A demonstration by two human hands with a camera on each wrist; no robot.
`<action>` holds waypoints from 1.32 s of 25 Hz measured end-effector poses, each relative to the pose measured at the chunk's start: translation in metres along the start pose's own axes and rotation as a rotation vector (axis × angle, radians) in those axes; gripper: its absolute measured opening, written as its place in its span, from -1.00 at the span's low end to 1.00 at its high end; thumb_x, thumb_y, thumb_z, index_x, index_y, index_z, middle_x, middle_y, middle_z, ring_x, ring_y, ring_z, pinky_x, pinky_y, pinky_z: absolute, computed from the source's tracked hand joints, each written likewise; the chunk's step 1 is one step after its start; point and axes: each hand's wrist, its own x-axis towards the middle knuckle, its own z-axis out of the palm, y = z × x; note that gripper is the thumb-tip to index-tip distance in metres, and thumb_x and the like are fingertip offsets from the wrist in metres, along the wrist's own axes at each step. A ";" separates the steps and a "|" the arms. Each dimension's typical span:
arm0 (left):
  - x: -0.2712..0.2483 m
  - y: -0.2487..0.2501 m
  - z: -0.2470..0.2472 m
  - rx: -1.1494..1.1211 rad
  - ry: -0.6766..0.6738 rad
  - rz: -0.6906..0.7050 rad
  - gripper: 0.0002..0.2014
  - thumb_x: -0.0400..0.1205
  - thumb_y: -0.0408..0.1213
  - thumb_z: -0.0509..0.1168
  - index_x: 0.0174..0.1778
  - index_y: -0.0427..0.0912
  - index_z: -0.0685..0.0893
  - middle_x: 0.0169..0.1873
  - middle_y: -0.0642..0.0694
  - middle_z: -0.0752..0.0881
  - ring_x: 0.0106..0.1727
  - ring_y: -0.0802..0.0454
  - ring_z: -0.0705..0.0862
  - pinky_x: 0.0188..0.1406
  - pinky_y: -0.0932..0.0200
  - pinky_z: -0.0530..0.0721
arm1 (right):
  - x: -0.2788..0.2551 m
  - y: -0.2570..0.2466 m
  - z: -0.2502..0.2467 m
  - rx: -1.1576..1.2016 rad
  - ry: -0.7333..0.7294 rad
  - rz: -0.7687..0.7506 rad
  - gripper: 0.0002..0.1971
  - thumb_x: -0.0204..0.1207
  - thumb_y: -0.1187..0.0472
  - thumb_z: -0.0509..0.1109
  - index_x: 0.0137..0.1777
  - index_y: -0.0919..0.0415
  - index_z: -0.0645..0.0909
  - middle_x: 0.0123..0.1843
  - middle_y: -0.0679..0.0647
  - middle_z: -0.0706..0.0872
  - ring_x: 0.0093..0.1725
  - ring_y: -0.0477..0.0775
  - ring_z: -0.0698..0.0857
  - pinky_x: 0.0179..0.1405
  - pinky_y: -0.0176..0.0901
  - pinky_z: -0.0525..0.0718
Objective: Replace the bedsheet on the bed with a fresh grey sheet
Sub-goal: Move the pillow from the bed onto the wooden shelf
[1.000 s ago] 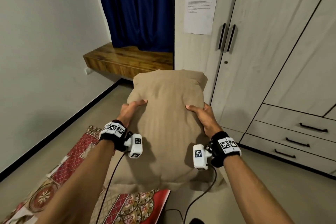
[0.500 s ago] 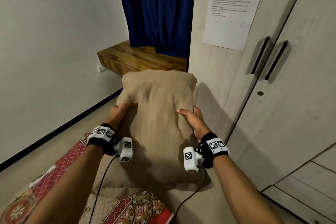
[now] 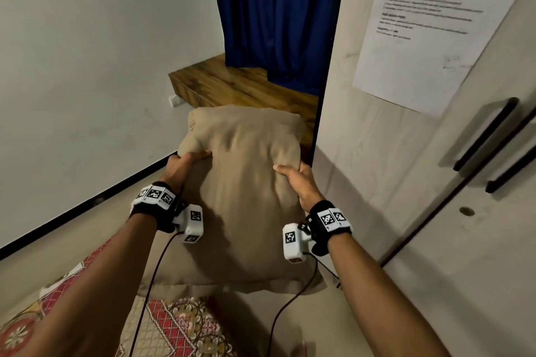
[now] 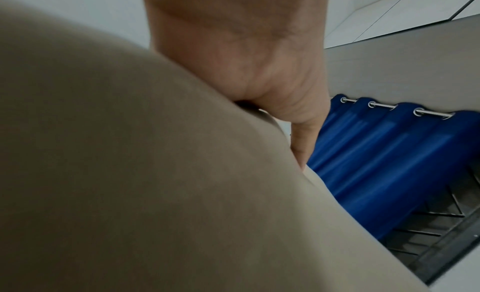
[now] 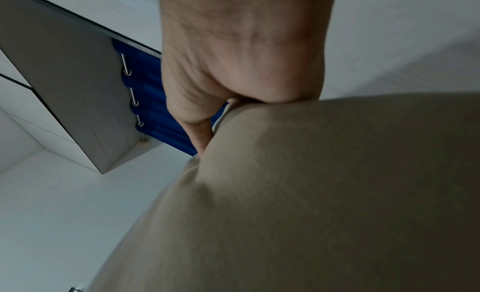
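A tan pillow point(image 3: 243, 182) hangs in front of me in the head view, carried above the floor. My left hand point(image 3: 185, 162) grips its left edge with the thumb on top, and my right hand point(image 3: 295, 180) grips its right edge the same way. The wrist views show the pillow point(image 4: 155, 183) point(image 5: 324, 193) filling the frame under each palm, with the fingers hidden behind the fabric. A patterned red and cream sheet point(image 3: 162, 330) lies at the bottom left below my arms. No grey sheet is in view.
A pale wardrobe point(image 3: 406, 182) with black handles and a taped paper notice point(image 3: 429, 23) stands close on the right. A low wooden ledge point(image 3: 232, 87) sits ahead under a blue curtain point(image 3: 278, 14). A white wall runs along the left.
I have walked forward with the pillow toward the wooden ledge and curtain. The wardrobe is closer on the right. Both hands keep the same hold.
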 end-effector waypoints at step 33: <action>0.524 0.182 0.179 -0.039 -0.096 -0.095 -0.34 0.44 0.07 0.55 0.30 -0.35 0.67 0.06 -0.28 0.80 -0.11 -0.16 0.77 -0.31 0.15 0.66 | 0.561 -0.110 0.087 -0.111 0.322 0.205 -0.73 0.36 0.18 0.60 -0.05 0.21 0.58 0.02 0.07 0.69 -0.12 0.07 0.66 -0.05 -0.09 0.57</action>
